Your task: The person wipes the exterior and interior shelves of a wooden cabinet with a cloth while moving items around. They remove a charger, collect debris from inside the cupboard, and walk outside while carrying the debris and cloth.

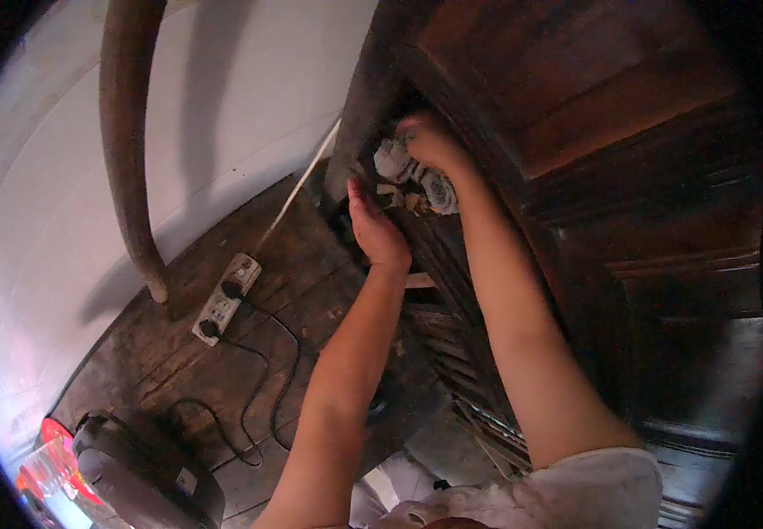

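Note:
My right hand (pixel 430 141) reaches into a dark gap beside the wooden panelling, its fingers closed on a crumpled grey cloth (pixel 439 189). The fingertips are blurred and partly in shadow. My left hand (pixel 374 227) is open, fingers stretched out, lying against the lower part of a dark wooden post (pixel 359 132). A few small light brown scraps (pixel 390 189) lie between the hands, beside the cloth. The inside of the gap is too dark to make out.
Dark carved panelling (pixel 611 115) rises at the right. On the wooden surface (pixel 148 379) lies a white power strip (pixel 227 300) with two black plugs and trailing cords. A dark appliance (pixel 139 472) stands at the lower left. A curved wooden piece (pixel 130 150) stands before the white wall.

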A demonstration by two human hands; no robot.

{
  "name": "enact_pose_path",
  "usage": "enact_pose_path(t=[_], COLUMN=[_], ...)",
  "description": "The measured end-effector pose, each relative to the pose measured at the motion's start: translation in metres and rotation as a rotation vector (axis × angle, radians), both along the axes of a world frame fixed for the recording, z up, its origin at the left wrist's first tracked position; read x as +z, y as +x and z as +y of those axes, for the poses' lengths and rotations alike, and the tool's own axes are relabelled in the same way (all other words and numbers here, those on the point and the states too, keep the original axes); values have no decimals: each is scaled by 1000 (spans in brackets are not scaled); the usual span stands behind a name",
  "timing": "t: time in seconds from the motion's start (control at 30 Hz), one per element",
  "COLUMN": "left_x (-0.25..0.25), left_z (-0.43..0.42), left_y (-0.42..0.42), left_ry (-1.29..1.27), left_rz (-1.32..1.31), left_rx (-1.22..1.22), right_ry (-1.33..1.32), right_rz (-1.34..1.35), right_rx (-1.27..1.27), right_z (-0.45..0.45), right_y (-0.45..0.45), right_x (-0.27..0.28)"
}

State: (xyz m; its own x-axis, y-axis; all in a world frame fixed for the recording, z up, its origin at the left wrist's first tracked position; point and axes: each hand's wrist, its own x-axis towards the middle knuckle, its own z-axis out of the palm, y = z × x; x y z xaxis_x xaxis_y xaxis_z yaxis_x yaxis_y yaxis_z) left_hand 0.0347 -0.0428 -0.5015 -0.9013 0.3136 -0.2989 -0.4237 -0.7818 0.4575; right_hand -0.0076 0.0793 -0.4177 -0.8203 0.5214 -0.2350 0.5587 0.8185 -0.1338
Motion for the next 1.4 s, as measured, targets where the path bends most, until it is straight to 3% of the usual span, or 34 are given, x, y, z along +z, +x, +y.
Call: enact_pose_path(t=[0.07,0.1,0.17,0.23,0.3,0.43,0.6,0.83,0.9,1.0,1.1,1.13,1.17,1.23,1.37,1.4], left_x=[6,7,2,-3,-8,-13,-6,-9,-8,-3,0,8,8,7,-3,-5], left_z=[-3,-4,-5,-2,-2,-5,-9,-6,-8,-14,-19,-22,-22,-21,-22,-24], left_y=[-1,0,2,1,2,4,20,20,21,16,15,13,14,13,15,15], left_ry=[44,89,-54,-195,63,111,109,40,242,266,232,197,199,155,256,283], left_rz=[-27,-52,11,76,-44,-8,-70,-94,-126,-173,-202,-280,-279,-375,-373,-378], left_rx=[0,-7,-15,-23,-35,-30,-25,-1,-12,-90,-87,-94,-91,-64,-58,-97], right_ry=[-246,-246,124,2,-152,162,478,33,-56,-94,-245,-119,-118,-166,-269,-387], right_rz=[551,550,414,364,356,367,153,228,252,475,758,687,687,305,367,537], right_rx=[-40,-40,20,-14,-118,-352,-383,-318,-310,-263,-392,-416,-412,-606,-338,-326], right_z=[11,6,-10,4,14,22,-23,-93,-102,-101,-74,-49,-56,-79,-89,-85], right_y=[6,8,18,20,26,65,82,82,87,89,84,84,82,77,93,95], right_x=[-15,-15,-12,-11,-9,0,-8,23,25,23,26,1,11,37,21,18])
